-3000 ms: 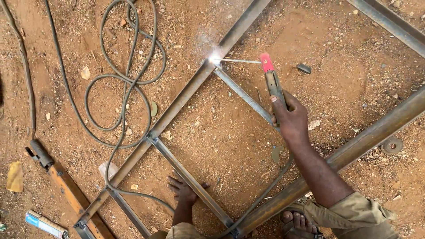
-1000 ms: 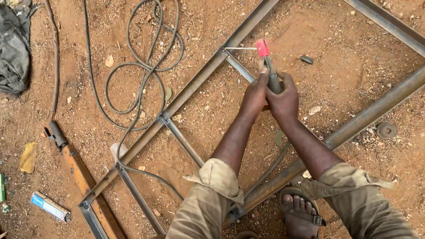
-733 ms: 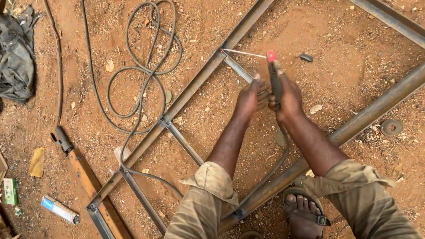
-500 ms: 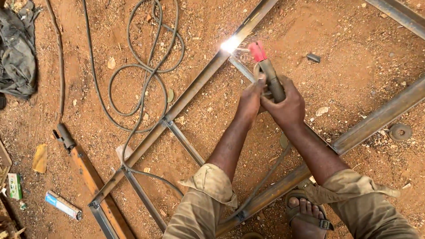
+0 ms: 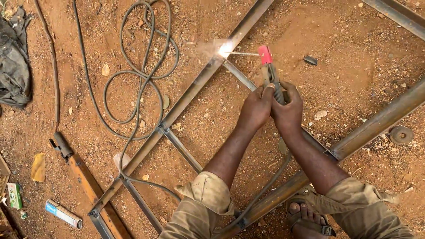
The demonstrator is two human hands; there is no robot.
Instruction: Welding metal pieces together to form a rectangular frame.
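Steel tubing of a frame (image 5: pixel 195 88) lies flat on red-brown dirt ground (image 5: pixel 354 57), one long diagonal rail crossed by shorter members. Compared with half a second earlier, the bright arc (image 5: pixel 226 48) sits slightly lower and further left on the rail joint, and the rod (image 5: pixel 243 53) now reads almost horizontal between the arc and the pink head of the electrode holder (image 5: pixel 270 71); a second ago no arc burned at all. Both hands have stayed together on the holder's handle.

Right hand (image 5: pixel 288 108): fingers closed tight around the grey handle, below the pink head. Left hand (image 5: pixel 256 108): fingers wrapped against the same handle from the other side, thumb up along it, touching the right hand. Both forearms run up from rolled khaki sleeves at the bottom edge; a sandalled foot (image 5: pixel 307 219) rests beside a lower rail.

Welding cable (image 5: pixel 133 88) lies in loose loops left of the diagonal rail, well apart from the hands. A small dark metal scrap (image 5: pixel 310 60) lies on the dirt near the holder's head, and a round disc (image 5: pixel 401 135) lies just beside the right-hand rail. A dark cloth bundle (image 5: pixel 13 66) and a small blue-and-white packet (image 5: pixel 63 213) lie at the far left.
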